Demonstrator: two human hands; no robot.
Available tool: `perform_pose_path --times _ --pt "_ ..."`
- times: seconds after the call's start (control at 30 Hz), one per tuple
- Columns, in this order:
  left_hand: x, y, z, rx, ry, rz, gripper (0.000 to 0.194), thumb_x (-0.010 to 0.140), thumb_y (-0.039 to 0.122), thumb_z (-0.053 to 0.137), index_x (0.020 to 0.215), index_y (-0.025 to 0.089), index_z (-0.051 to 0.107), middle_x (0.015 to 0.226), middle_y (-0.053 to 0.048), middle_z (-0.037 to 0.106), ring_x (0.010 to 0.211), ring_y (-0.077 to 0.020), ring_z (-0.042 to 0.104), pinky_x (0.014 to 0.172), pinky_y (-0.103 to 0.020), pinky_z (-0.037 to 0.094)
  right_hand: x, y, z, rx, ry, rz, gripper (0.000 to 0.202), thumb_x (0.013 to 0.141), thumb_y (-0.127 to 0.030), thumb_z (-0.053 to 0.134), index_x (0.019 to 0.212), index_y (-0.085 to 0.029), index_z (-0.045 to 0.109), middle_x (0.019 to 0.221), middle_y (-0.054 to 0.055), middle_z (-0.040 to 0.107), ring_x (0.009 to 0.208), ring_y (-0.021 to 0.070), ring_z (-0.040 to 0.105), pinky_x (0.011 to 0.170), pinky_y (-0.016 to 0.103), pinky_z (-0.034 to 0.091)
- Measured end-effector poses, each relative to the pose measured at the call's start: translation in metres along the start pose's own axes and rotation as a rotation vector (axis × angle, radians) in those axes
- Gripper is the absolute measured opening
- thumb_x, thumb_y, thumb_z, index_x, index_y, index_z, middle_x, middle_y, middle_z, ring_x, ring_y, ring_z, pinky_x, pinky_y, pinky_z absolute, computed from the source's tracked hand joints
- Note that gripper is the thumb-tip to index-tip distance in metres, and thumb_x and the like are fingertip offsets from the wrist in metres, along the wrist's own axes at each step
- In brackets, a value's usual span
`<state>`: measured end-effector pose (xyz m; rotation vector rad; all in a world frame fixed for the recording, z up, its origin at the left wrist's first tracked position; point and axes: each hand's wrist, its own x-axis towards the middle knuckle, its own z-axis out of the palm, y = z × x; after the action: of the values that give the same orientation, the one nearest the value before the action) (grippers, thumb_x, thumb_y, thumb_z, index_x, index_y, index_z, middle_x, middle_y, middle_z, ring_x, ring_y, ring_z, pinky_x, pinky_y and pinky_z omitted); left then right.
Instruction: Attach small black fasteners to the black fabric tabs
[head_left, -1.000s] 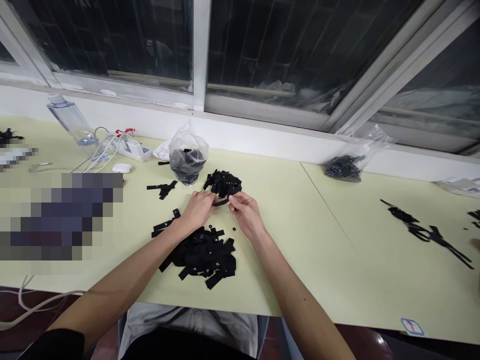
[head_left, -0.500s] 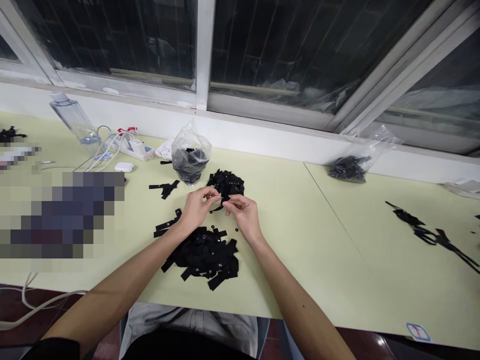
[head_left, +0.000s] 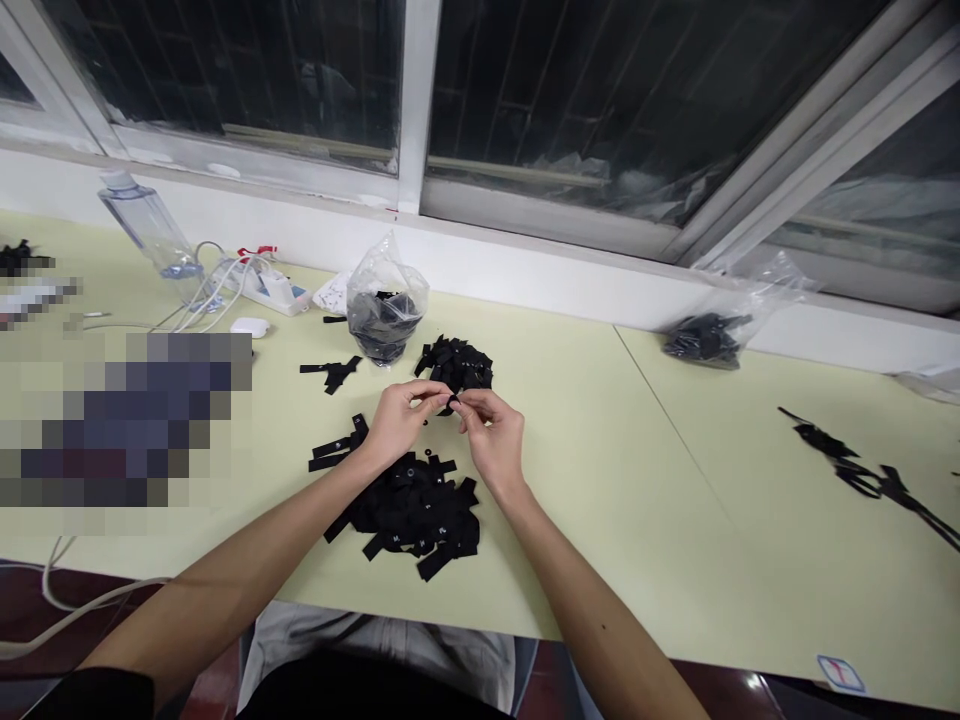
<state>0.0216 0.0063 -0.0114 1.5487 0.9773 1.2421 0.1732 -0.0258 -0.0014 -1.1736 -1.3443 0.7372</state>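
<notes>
Both hands meet over the table between two black heaps. My left hand (head_left: 401,425) pinches one side of a small black fabric strip (head_left: 453,401), curled between the fingertips. On the other side, my right hand (head_left: 496,435) pinches the same strip with thumb and index finger. Much of it is hidden by the fingers. Nearer my body lies a loose pile of black strips (head_left: 416,515), some with small white letters. Just beyond the fingertips is a second heap of black pieces (head_left: 461,362). A small black ring (head_left: 428,452) lies below the hands.
A clear bag (head_left: 386,315) of black pieces stands behind the hands, near a few loose strips (head_left: 331,373). At left are a tilted bottle (head_left: 154,235), a power strip (head_left: 271,292) and a white case (head_left: 250,327). Another bag (head_left: 705,340) and black straps (head_left: 862,470) lie right.
My hands have drawn closer together, and the strip that hung between them is now curled up at the fingertips. The view has shifted slightly.
</notes>
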Motion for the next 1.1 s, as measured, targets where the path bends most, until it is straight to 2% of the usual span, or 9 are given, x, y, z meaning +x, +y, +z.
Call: perform_pose_path --times 0.2,0.6,0.83,0.97,1.1 --pt "-0.001 0.008 -0.002 0.148 -0.033 0.061 0.02 0.091 0.033 0.059 0.097 0.02 0.073 0.1 -0.005 0.073 0.095 -0.0219 0.066 0.088 -0.033 0.05 -0.001 -0.002 0.0 -0.041 -0.014 -0.004 0.013 0.086 -0.034 0.065 0.082 -0.023 0.065 0.073 0.001 0.066 0.054 0.0139 0.054 0.055 0.029 0.044" --pt "-0.003 0.004 0.001 0.159 -0.026 0.057 0.023 0.091 0.036 0.059 0.099 0.02 0.074 0.103 -0.006 0.074 0.1 -0.0236 0.067 0.092 -0.036 0.05 -0.002 0.004 0.003 -0.095 0.047 -0.006 0.012 0.085 -0.035 0.065 0.087 -0.023 0.066 0.079 0.003 0.068 0.062 0.0167 0.059 0.059 0.03 0.045" --pt "-0.003 0.003 0.003 0.055 -0.056 0.017 0.025 0.088 0.037 0.064 0.104 0.018 0.071 0.104 -0.007 0.073 0.097 -0.0218 0.067 0.09 -0.035 0.052 0.0 0.004 -0.002 -0.129 0.012 -0.077 0.012 0.089 -0.035 0.06 0.092 -0.024 0.065 0.077 0.002 0.066 0.06 0.0159 0.056 0.061 0.031 0.045" --pt "0.0 -0.001 0.001 -0.048 -0.098 -0.022 0.029 0.085 0.04 0.069 0.102 0.016 0.071 0.1 -0.008 0.073 0.092 -0.0214 0.068 0.085 -0.034 0.054 0.0 0.003 -0.003 -0.133 0.005 -0.079 0.015 0.089 -0.037 0.061 0.084 -0.024 0.064 0.075 0.002 0.065 0.06 0.0162 0.056 0.062 0.031 0.046" --pt "0.001 -0.004 0.001 -0.095 -0.06 -0.033 0.032 0.079 0.042 0.074 0.098 0.016 0.074 0.097 -0.008 0.074 0.089 -0.0212 0.068 0.083 -0.034 0.054 -0.001 0.002 -0.003 -0.129 0.004 -0.058 0.019 0.088 -0.038 0.062 0.078 -0.023 0.064 0.066 0.001 0.063 0.059 0.0165 0.057 0.062 0.031 0.046"
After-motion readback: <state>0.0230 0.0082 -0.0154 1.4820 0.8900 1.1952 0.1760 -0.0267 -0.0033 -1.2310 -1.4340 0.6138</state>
